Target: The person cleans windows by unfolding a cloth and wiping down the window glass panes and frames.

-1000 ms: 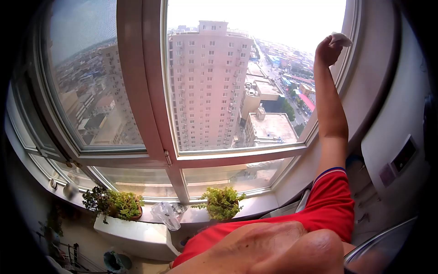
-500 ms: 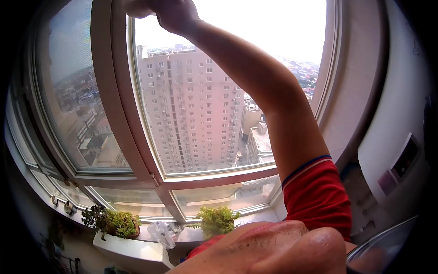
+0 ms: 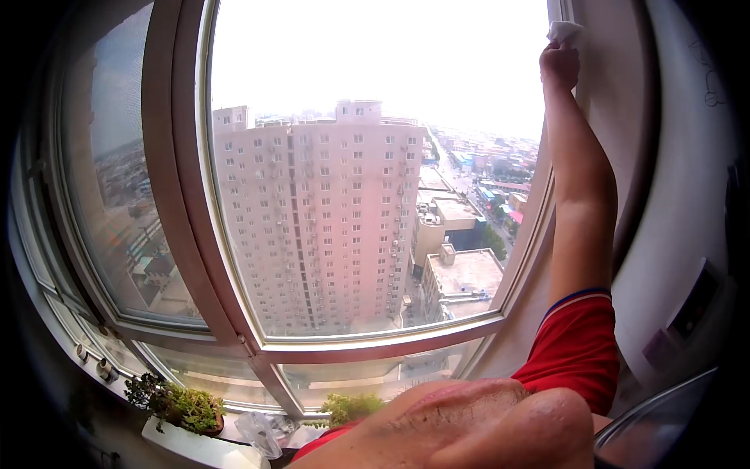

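My right hand (image 3: 560, 66) is raised at the upper right. Its fingers are closed on a white cloth (image 3: 565, 31), which sticks out above them. Both are against the right side of the window frame (image 3: 539, 211), near the pane's top right corner. My arm, in a red short sleeve (image 3: 576, 336), reaches straight up along that side. The large window pane (image 3: 375, 62) stands to the left of the hand. My left hand is out of view.
Below the window, a ledge (image 3: 183, 445) holds potted plants (image 3: 191, 408) and a clear plastic bag (image 3: 262, 431). Another green plant (image 3: 350, 408) sits further right. Small cups (image 3: 104, 368) stand at the far left. Tall buildings (image 3: 328, 227) show outside.
My right hand has swept with the white cloth from the pane's top left corner across to the right side of the frame. My arm has straightened, and the view has shifted slightly.
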`<action>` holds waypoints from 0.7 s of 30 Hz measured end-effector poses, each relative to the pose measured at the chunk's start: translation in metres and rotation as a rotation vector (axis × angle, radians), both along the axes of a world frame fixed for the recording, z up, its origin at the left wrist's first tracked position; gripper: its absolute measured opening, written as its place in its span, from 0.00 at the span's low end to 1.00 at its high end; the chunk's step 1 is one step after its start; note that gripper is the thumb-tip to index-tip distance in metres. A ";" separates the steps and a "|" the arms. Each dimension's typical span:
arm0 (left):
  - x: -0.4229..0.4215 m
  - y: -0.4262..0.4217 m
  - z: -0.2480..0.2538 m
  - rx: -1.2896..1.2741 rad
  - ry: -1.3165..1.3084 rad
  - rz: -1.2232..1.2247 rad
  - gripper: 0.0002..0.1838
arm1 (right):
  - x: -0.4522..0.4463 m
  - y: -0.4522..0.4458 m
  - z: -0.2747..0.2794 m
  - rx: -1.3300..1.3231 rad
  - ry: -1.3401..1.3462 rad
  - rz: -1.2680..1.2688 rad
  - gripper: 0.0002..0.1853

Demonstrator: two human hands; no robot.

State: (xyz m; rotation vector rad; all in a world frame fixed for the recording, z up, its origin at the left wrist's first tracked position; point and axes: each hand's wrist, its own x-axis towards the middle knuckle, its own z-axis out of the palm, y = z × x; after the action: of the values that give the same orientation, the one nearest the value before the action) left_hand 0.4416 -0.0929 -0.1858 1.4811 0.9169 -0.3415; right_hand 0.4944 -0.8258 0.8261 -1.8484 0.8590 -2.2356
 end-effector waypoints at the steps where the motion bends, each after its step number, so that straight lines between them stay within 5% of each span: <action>1: 0.002 0.006 -0.005 0.021 -0.039 0.027 0.16 | 0.009 -0.012 0.003 -0.022 -0.026 -0.060 0.24; 5: 0.087 0.055 0.005 0.309 -0.577 0.184 0.16 | 0.038 -0.025 0.023 -0.012 -0.127 -0.117 0.27; 6: 0.126 0.051 0.055 0.673 -0.734 0.155 0.16 | 0.042 -0.024 0.033 -0.004 -0.173 -0.070 0.28; 7: 0.162 0.041 0.112 0.676 -0.914 0.240 0.17 | 0.044 -0.027 0.039 -0.104 -0.222 0.072 0.29; 8: 0.165 0.010 0.221 0.879 -1.004 0.243 0.19 | 0.046 -0.024 0.042 -0.181 -0.263 0.108 0.31; 9: 0.164 -0.018 0.319 0.704 -1.153 0.251 0.20 | 0.047 -0.020 0.045 -0.258 -0.300 0.145 0.33; 10: 0.191 -0.031 0.367 0.733 -1.361 0.277 0.20 | 0.048 -0.015 0.049 -0.286 -0.324 0.173 0.34; 13: 0.186 -0.083 0.542 1.093 -1.840 0.310 0.24 | 0.031 0.008 0.038 -0.200 -0.281 0.223 0.38; 17: 0.215 -0.108 0.658 1.287 -1.968 0.418 0.29 | 0.026 -0.016 0.021 -0.175 -0.159 0.203 0.36; 20: 0.240 -0.105 0.688 1.379 -1.861 0.545 0.35 | 0.013 0.027 0.014 -0.112 -0.167 0.504 0.42; 21: 0.244 -0.104 0.688 1.459 -1.823 0.556 0.38 | 0.016 0.018 0.021 -0.073 -0.132 0.379 0.43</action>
State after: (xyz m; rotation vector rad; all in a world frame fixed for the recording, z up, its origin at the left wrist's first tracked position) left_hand 0.6860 -0.1973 0.5021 1.7291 -0.2202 2.1705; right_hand 0.5104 -0.8075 0.8472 -1.6962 0.3713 -2.1379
